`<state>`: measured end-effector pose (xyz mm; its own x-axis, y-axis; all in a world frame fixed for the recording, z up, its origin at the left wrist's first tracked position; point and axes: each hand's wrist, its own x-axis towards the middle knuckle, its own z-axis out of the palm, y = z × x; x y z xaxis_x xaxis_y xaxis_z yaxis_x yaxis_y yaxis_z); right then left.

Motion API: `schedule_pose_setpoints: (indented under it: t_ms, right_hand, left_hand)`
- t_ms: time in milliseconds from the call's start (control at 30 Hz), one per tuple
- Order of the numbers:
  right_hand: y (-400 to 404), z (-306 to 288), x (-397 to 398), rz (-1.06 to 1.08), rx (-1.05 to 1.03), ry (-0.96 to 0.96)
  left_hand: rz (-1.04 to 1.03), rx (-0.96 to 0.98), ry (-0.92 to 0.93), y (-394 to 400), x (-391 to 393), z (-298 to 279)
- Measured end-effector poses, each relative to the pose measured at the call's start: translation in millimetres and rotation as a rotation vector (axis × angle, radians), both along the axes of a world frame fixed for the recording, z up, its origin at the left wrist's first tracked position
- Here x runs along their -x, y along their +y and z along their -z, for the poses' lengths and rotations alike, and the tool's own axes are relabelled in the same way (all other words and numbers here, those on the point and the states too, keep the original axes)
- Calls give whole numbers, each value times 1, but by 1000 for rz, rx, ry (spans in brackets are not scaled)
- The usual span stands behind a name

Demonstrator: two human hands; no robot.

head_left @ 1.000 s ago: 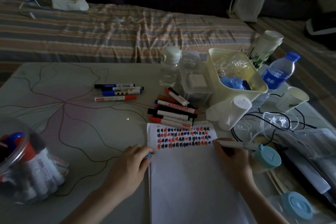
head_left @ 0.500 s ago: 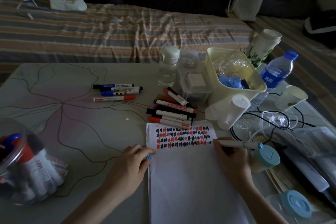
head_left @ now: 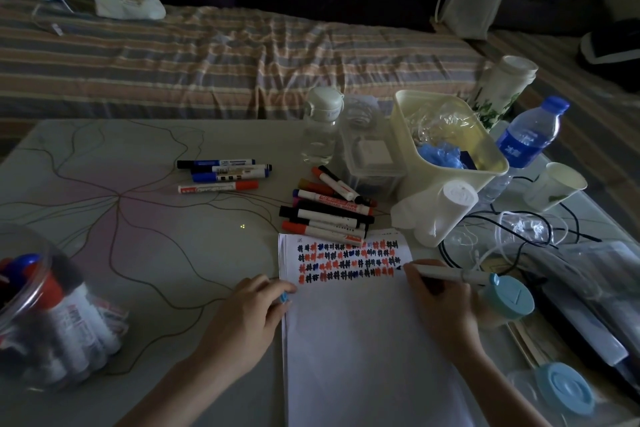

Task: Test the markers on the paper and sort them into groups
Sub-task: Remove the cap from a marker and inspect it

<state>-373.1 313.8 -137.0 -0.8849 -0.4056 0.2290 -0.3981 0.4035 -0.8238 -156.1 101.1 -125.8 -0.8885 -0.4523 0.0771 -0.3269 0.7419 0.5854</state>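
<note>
Right hand (head_left: 440,305) grips white marker (head_left: 446,274), tip on paper (head_left: 363,340); left hand (head_left: 249,315) pinches blue cap (head_left: 284,297). Marker labels illegible.

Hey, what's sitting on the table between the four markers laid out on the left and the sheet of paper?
In the head view, a pile of markers lies between the four markers and the paper, its nearest marker overlapping the paper's top edge.

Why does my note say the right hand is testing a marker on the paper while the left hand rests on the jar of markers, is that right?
Not quite. In the head view the left hand rests at the left edge of the paper, pinching a small blue cap, well clear of the jar. The right hand does hold a marker with its tip at the test marks.
</note>
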Motion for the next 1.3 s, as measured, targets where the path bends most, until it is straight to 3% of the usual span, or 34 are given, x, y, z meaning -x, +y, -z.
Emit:
schedule_pose_setpoints:
  t_ms: [233,433,533,700,867,1067,1300]
  right_hand:
    - [-1,-3,1,19,-27,-17]
    - [-23,-51,-24,-46,-1,-11]
    - [-49,-75,-56,-119,50,-69]
    - [-62,-91,-110,-201,290,-471]
    - [-62,-94,-124,-152,351,-697]
    - [-79,-100,-129,-196,374,-752]
    - [-87,-100,-138,-281,317,-743]
  left_hand:
    - [-5,-2,-18,0,2,1]
    - [-13,-78,9,3,0,-4]
    - [-14,-172,56,5,-3,-17]
    - [-92,-449,166,10,-14,-46]
    - [-174,-718,209,1,-26,-62]
    - [-222,-1013,238,-9,-32,-65]
    - [-127,-1034,230,-7,-33,-64]
